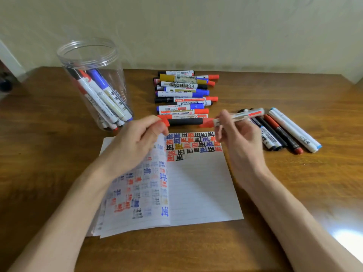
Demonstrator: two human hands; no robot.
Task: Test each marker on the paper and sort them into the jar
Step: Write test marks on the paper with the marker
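Observation:
An open notebook (200, 185) lies on the table, its top rows filled with red, blue, black and yellow test marks. My right hand (233, 134) grips a white marker with a red band (241, 115) above the page's top right corner, tip end pointing left. My left hand (137, 142) hovers over the left page and pinches a small red piece (166, 122) that looks like a cap. A clear plastic jar (92, 75) stands at the back left with several markers leaning inside. A row of untested markers (184, 93) lies behind the notebook.
A black-barrelled marker with a red end (185, 122) lies just behind the notebook. Several more markers (282, 130) lie in a group to the right. The brown wooden table (49, 154) meets a pale wall at the back.

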